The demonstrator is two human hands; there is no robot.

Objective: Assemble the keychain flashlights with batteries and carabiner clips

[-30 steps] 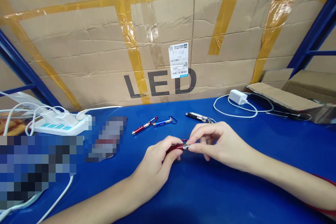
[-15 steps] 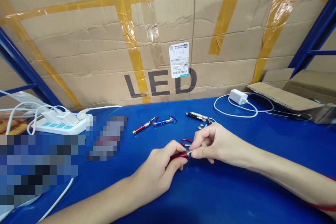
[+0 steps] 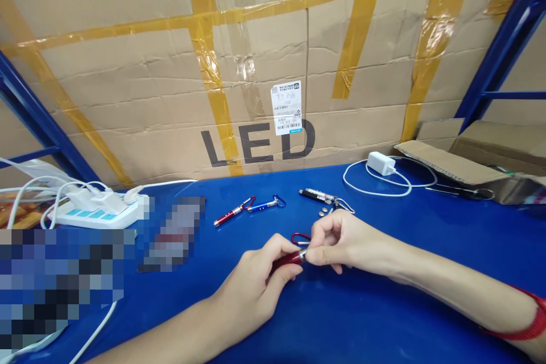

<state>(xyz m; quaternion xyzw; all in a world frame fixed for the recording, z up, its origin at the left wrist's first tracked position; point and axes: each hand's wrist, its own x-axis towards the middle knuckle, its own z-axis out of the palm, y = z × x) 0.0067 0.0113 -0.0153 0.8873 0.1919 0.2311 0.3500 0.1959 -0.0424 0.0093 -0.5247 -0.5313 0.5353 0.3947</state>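
My left hand (image 3: 264,276) is wrapped round a red metal penlight (image 3: 289,260), its silver end pointing right. The thumb and forefinger of my right hand (image 3: 335,244) pinch that silver end. A red carabiner (image 3: 300,237) shows just behind my fingertips. Beyond my hands lie another red penlight (image 3: 228,216), a blue penlight (image 3: 262,206) and a black penlight (image 3: 314,195), each with a clip. Several small round silver cells (image 3: 323,212) rest between the black penlight and my right hand, partly hidden by it.
A white power strip (image 3: 102,213) with plugs and cables stands at the left, near a blurred flat object (image 3: 174,233). A white charger (image 3: 380,163) with its cable lies at the back right, beside an open cardboard box (image 3: 452,164). A large carton (image 3: 149,91) rises behind the blue table (image 3: 367,318).
The view has shifted slightly, so the table and objects sit a little lower in the picture. Both hands keep their hold on the red penlight.
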